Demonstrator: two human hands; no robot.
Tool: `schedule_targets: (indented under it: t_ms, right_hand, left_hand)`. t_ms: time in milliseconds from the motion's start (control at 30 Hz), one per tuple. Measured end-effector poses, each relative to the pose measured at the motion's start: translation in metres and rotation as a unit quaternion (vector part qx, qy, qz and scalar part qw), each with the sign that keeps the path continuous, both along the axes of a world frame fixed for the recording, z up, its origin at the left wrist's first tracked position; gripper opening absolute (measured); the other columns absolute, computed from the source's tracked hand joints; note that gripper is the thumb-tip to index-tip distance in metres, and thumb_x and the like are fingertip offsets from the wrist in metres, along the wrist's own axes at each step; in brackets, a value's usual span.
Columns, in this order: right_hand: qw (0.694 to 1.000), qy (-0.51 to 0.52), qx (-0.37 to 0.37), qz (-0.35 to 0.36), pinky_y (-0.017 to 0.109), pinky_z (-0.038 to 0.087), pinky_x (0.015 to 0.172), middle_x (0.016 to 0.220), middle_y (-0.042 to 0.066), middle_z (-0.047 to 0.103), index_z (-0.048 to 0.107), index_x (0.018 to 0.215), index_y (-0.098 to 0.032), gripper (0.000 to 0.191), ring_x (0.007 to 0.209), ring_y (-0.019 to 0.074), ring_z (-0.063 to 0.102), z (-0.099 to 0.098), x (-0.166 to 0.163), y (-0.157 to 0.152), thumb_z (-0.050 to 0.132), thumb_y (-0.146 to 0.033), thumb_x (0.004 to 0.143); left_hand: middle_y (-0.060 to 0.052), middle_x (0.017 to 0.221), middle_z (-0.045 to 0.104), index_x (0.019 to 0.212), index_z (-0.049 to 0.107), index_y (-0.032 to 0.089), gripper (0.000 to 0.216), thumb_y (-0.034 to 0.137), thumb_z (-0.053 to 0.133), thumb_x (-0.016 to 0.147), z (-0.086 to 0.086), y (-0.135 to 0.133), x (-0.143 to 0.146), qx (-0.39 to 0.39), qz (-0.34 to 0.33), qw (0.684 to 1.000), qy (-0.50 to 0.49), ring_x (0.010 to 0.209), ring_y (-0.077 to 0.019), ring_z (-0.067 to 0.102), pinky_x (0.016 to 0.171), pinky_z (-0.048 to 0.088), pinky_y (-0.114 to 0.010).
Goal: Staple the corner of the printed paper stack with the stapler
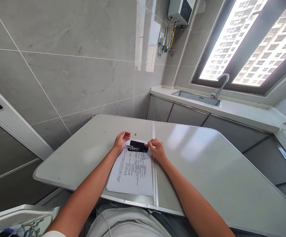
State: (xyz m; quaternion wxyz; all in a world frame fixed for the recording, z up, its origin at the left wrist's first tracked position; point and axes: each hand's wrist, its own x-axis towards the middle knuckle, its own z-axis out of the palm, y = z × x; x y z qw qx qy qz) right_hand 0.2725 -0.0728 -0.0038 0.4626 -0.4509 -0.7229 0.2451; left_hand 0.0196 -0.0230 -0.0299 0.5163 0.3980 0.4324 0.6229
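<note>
A black stapler point(137, 146) with a red part at its right end lies on its side across the upper part of the printed sheets point(133, 174). Its metal staple rail shows at the left. My right hand point(157, 148) has its fingers closed at the red end of the stapler. Beside the stapler's left end, my left hand point(120, 142) rests at the paper's upper left edge, fingers loosely curved and apart from the stapler. Just beyond the sheets lies a small strip of staples point(135, 134).
The pale folding table point(194, 164) has a metal seam point(155, 184) running just right of the paper. Behind it are a counter with a sink point(197, 98) and a faucet point(220, 86). A white rack point(21, 212) stands at the lower left.
</note>
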Motion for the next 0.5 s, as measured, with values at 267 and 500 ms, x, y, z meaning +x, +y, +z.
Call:
schedule_targets:
  t_ms: [267,500]
  right_hand:
    - [0.987,-0.119,0.073,0.074,0.040,0.050,0.089,0.101,0.006,0.073,0.069,0.116,-0.026,0.027,0.103,0.0255,0.061,-0.005,-0.022,-0.005,0.071,-0.029,0.089]
    - [0.927,-0.168,0.334,0.027,0.042,0.052,0.085,0.105,0.009,0.073,0.064,0.120,-0.022,0.025,0.095,0.0245,0.061,0.007,-0.026,-0.022,0.057,-0.013,0.098]
  left_hand:
    - [-0.016,0.109,0.075,0.090,0.065,0.015,0.030,0.045,0.058,0.090,0.007,-0.002,0.002,-0.034,0.020,0.997,-0.063,0.103,-0.0241,0.071,0.095,0.053,-0.040]
    - [-0.019,0.124,0.071,0.100,0.067,0.014,0.033,0.041,0.048,0.099,0.029,-0.020,0.014,-0.062,-0.018,0.974,-0.215,0.119,-0.0278,0.067,0.103,0.052,-0.045]
